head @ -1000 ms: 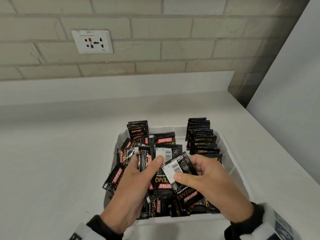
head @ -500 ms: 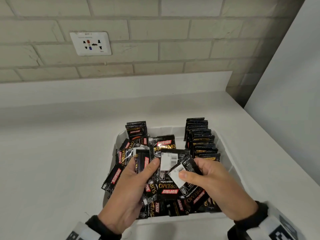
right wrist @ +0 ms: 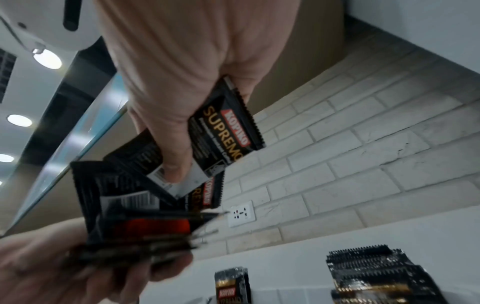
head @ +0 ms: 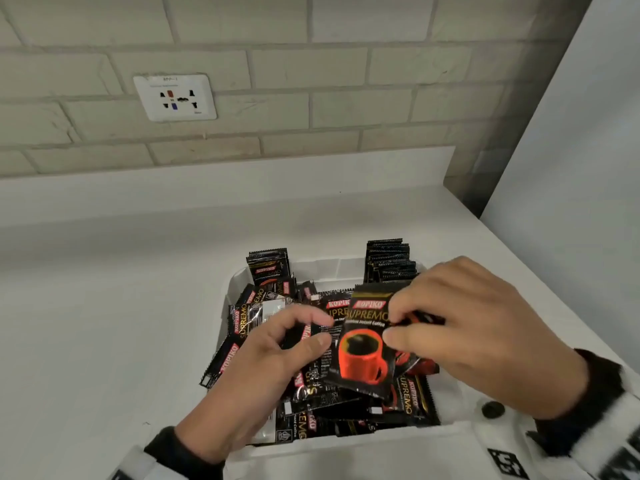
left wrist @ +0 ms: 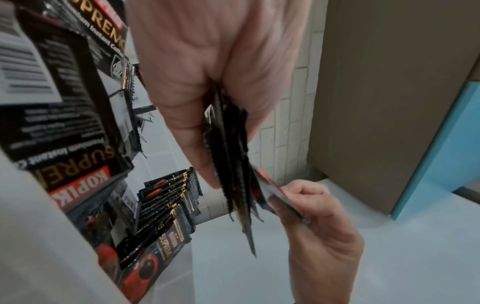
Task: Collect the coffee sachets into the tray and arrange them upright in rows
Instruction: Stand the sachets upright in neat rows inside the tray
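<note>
A white tray [head: 329,270] on the counter holds several black Kopiko coffee sachets lying in a loose pile [head: 242,327]. An upright row of sachets [head: 388,265] stands along the tray's back right, and a few more upright sachets [head: 268,268] stand at the back left. My left hand [head: 311,330] grips a small stack of sachets [left wrist: 231,164], seen edge-on in the left wrist view. My right hand [head: 391,327] pinches one sachet [head: 367,344] by its right edge above the pile. The held sachet stands upright with its red-cup face toward me.
The tray sits on a white counter [head: 104,323] against a brick wall with a wall socket [head: 175,98]. A pale panel [head: 571,168] rises along the counter's right side. A small dark round object [head: 492,408] lies near the tray's front right corner.
My right hand has lifted its sachet and turned it from barcode side up to red-cup face up and upright, close to the left hand's stack. Both hands have risen slightly.
</note>
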